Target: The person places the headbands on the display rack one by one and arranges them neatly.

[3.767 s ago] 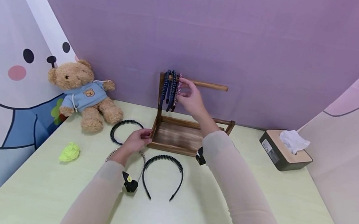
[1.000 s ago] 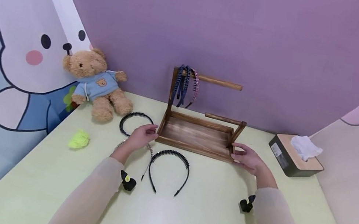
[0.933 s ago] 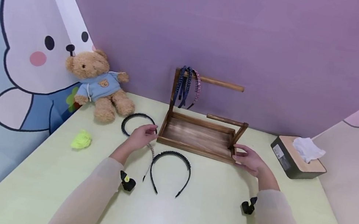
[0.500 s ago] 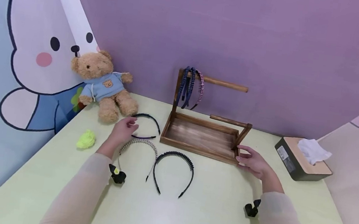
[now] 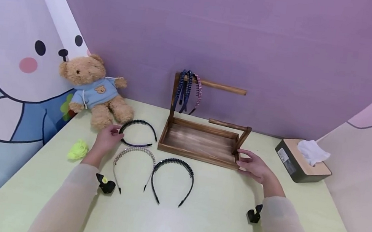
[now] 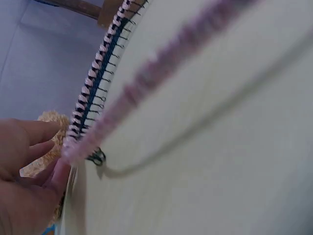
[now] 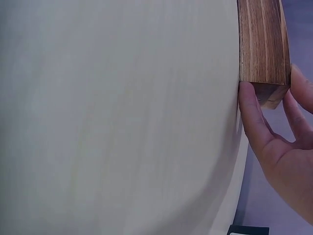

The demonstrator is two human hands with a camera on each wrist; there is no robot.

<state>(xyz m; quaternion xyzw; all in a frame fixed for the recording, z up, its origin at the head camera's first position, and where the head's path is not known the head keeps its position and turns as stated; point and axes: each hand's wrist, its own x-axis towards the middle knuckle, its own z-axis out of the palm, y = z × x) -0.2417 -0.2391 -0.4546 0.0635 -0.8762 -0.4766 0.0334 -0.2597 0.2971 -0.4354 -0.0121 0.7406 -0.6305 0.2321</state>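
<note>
With my left hand [image 5: 105,141] I pinch the outer curve of the dark headband [image 5: 139,122]; my right hand [image 5: 254,166] grips one end of the wooden rack [image 5: 198,157] between them. Held off-centre, it could swivel into the pale headband [image 5: 136,149] nearer me; a right-hand push might skid the rack.

1. We seem to be in a home-like corner, perhaps a child's room; we cannot tell if it is a real home.
2. Left of the left hand [image 5: 107,138], we see a cartoon-printed wall covering [image 5: 11,42].
3. Just beyond that hand sits a teddy bear [image 5: 92,92].
4. Between both hands we see a wooden rack [image 5: 198,157] hung with headbands [image 5: 190,82].
5. Right of the right hand [image 5: 254,166] stands a tissue box [image 5: 301,163].
</note>
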